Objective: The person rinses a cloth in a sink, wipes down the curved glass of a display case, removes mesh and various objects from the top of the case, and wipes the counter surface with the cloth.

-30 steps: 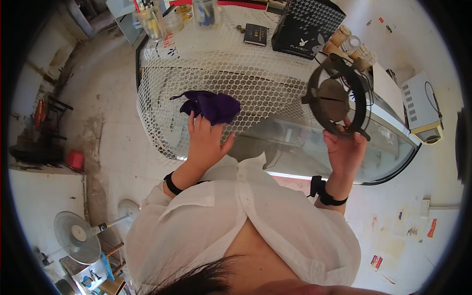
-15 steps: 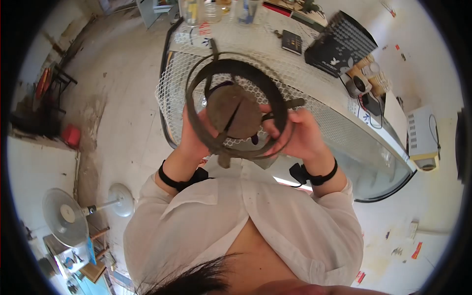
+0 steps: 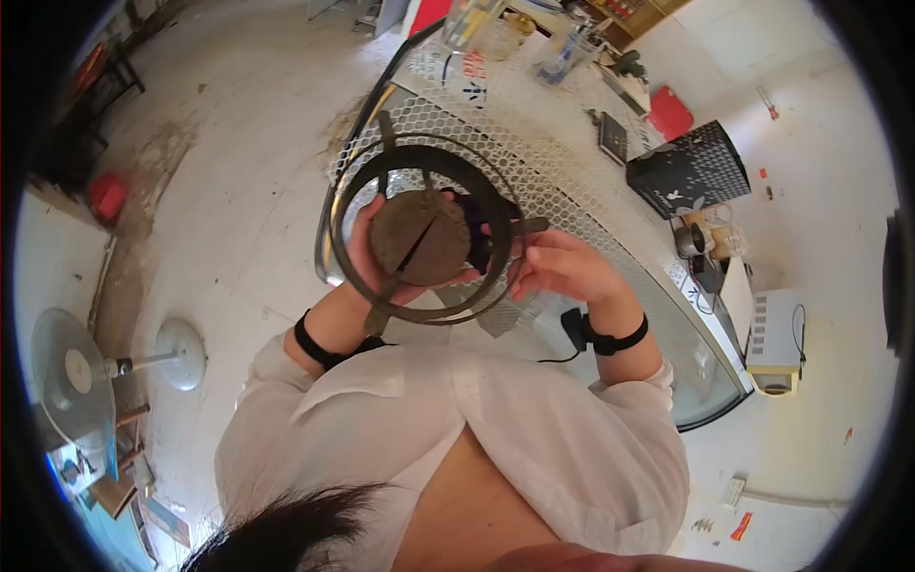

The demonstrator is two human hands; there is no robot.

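Note:
A dark metal ring stand (image 3: 416,157), with two round hoops, flat legs and a split round plate (image 3: 420,238) in its middle, is held tilted before my chest. My left hand (image 3: 362,253) is closed around its left and lower side, partly hidden behind the hoops and plate. At the opposite side, my right hand (image 3: 577,270) has bent fingers at the hoops, below a projecting leg; some fingertips are hidden. Dark purple material (image 3: 477,224) shows behind the plate; its kind is unclear. Black bands with small boxes are on both wrists.
A glass-topped counter covered with white honeycomb mesh (image 3: 562,181) lies beyond the stand. On it are clear containers (image 3: 567,57), a dark notebook (image 3: 613,138) and a black patterned bag (image 3: 691,170). A fan (image 3: 76,372) stands at left; a white appliance (image 3: 777,329) is at right.
The metal ring stand and both hands have shifted left and slightly down in view. More dark purple material shows behind the plate. The surroundings have swung round as my head turned.

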